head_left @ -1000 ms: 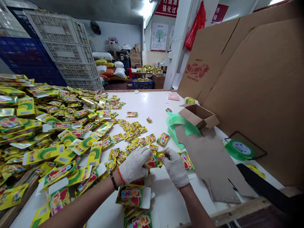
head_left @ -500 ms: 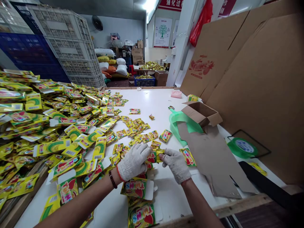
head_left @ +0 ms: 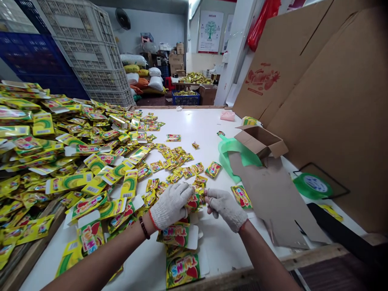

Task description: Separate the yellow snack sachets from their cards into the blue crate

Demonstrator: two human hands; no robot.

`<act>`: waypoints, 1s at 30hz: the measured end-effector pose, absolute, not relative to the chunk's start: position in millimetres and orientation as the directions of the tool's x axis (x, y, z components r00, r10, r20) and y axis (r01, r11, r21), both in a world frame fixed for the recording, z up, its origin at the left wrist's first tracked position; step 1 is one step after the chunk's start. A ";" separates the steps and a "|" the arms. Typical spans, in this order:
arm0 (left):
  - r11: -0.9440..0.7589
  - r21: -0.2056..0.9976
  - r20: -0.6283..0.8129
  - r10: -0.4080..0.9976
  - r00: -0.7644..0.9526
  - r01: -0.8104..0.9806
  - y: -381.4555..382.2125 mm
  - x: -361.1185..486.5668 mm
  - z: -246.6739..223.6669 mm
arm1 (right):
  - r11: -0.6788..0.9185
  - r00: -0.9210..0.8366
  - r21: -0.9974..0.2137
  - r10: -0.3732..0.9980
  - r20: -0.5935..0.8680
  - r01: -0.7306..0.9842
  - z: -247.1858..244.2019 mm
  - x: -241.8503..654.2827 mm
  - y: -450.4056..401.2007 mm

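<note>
My left hand (head_left: 172, 205), in a white knit glove, is closed on a small yellow-green candy box (head_left: 193, 202) with a melon picture. At the box's right end, the bent fingers of my gloved right hand (head_left: 226, 207) are pinched together. A bit of yellow shows between the fingertips and the box; what they grip is hidden. Just below the hands, more candy boxes (head_left: 178, 235) lie in a column with white end flaps out. Small yellow candy packets (head_left: 177, 157) are scattered beyond my left hand.
A large heap of candy boxes and packets (head_left: 69, 149) covers the left of the white table (head_left: 201, 125). To the right are flattened cardboard (head_left: 266, 198), a small open carton (head_left: 262, 141), a green plastic bag (head_left: 227, 157) and a tall cardboard sheet (head_left: 327, 101). Stacked crates (head_left: 87, 52) stand behind the heap.
Less yellow shows between the candy box and my right fingertips, which have shifted slightly right and up. My left hand keeps its hold. The whole view has tipped down a little.
</note>
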State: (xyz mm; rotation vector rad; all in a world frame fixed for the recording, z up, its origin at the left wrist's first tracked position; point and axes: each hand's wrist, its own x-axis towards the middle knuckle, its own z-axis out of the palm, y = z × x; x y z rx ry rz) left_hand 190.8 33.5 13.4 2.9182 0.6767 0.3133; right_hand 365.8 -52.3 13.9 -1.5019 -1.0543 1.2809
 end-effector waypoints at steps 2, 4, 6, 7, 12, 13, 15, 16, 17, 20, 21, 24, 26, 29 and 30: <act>-0.899 0.176 0.168 0.430 0.887 0.402 34.5 192.9 16.2 | -0.311 0.152 -0.950 0.941 -0.303 0.031 14.1 364.7 -53.1; -0.918 0.173 0.164 0.385 0.908 0.358 35.5 194.7 18.9 | -0.346 0.052 -0.938 0.937 -0.346 0.001 15.2 363.2 -54.5; -0.924 0.180 0.159 0.367 0.917 0.338 37.8 195.1 22.1 | -0.361 -0.124 -0.929 0.928 -0.351 -0.075 18.0 362.9 -56.1; -0.920 0.187 0.159 0.374 0.913 0.344 39.8 195.0 24.1 | -0.363 -0.199 -0.923 0.921 -0.335 -0.126 19.9 363.0 -56.4; -0.926 0.187 0.188 0.363 0.913 0.329 62.9 197.2 36.4 | -0.324 -0.185 -0.930 0.938 -0.293 -0.170 28.0 354.6 -38.6; -0.929 0.192 0.187 0.350 0.918 0.315 69.4 198.4 37.3 | -0.312 -0.109 -0.944 0.948 -0.301 -0.106 28.4 350.9 -31.4; -0.922 0.228 0.160 0.353 0.922 0.313 81.7 200.6 35.9 | -0.302 0.043 -0.952 0.953 -0.301 0.039 27.2 343.9 -16.5; -0.910 0.257 0.129 0.367 0.921 0.327 86.8 201.3 33.8 | -0.307 0.105 -0.945 0.949 -0.296 0.112 25.5 341.8 -9.8; -0.893 0.285 0.091 0.388 0.917 0.350 90.9 201.5 31.2 | -0.315 0.156 -0.933 0.944 -0.290 0.173 22.9 341.4 -3.8; -0.848 0.333 -0.005 0.435 0.900 0.412 97.5 195.1 24.6 | -0.333 0.271 -0.887 0.929 -0.251 0.321 9.5 351.4 10.1; -0.843 0.321 -0.013 0.452 0.892 0.432 97.9 189.5 24.2 | -0.339 0.305 -0.863 0.924 -0.230 0.374 3.5 357.9 14.2; -0.834 0.174 -0.055 0.523 0.850 0.524 92.1 159.6 28.7 | -0.348 0.349 -0.782 0.920 -0.178 0.518 -15.0 379.5 27.0; -0.824 0.077 -0.127 0.551 0.825 0.562 81.7 131.5 30.8 | -0.337 0.348 -0.721 0.927 -0.141 0.605 -25.0 390.6 35.6; -0.849 0.031 -0.192 0.513 0.836 0.528 62.8 90.7 20.7 | -0.303 0.320 -0.641 0.943 -0.094 0.705 -34.6 398.0 45.7; -0.864 0.004 -0.192 0.493 0.849 0.503 58.0 80.5 14.2 | -0.297 0.313 -0.618 0.946 -0.087 0.728 -36.6 398.7 48.0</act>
